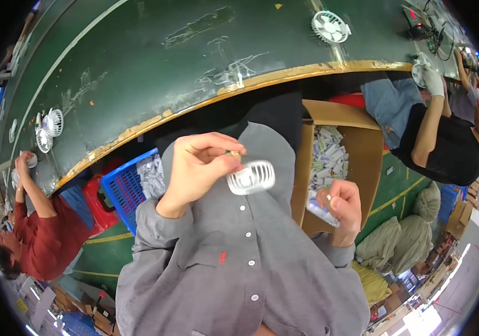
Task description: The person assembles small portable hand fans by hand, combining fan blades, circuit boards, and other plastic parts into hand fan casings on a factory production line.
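Observation:
My left hand point(203, 168) is pinched closed over my lap. Its fingers hold a white slotted fan housing point(252, 178), slightly blurred. A tiny green and copper-coloured part point(233, 152) shows at the fingertips. To the right, my right hand point(344, 206) is closed with thumb against fingers, above the near end of a cardboard box point(365, 173). A small pale bit shows at its fingertips, too small to name. Just beside that hand lies a white and purplish handle-shaped piece point(322, 213); whether the fingers touch it I cannot tell.
Many small pale pieces point(327, 157) fill the box. A blue crate point(130, 187) of white parts stands left. On the green workbench point(155, 67) are a white fan point(330, 27) and more fans point(49, 130) at left. A person in red point(49, 246) and another in black point(438, 140) work alongside.

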Available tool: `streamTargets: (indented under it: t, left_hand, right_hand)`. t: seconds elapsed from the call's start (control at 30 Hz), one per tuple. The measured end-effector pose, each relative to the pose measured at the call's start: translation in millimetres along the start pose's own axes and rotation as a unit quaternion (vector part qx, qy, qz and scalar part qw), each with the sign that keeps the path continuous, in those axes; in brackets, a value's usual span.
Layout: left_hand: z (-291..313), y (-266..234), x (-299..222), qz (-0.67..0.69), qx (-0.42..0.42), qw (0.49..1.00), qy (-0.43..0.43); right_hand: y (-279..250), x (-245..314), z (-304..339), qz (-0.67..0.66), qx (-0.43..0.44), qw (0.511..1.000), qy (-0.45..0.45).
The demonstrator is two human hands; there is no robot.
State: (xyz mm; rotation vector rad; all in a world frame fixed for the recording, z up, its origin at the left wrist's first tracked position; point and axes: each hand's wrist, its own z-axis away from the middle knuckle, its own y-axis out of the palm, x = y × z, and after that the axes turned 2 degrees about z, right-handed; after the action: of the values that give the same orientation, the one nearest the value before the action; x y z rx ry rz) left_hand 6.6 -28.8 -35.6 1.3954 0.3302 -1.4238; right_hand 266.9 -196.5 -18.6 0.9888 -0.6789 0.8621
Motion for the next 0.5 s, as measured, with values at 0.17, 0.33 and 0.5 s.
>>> streamTargets:
  t: [0.17, 0.33, 0.5]
  left_hand:
    - [-6, -2, -4, 0.08, 0.024, 0.996, 0.034]
    - [-16, -8, -7, 0.223, 0.059, 0.966, 0.114]
    - [-19, -1, -2, 0.409, 0.147, 0.898, 0.067]
  right_hand:
    - [-88, -51, -18, 0.169, -0.104, 0.978, 0.063]
    - [-178, -136, -14, 0.781, -0.242, 0.541, 0.196]
    - [-32, -88, -65, 0.254, -0.035, 0.966, -0.025]
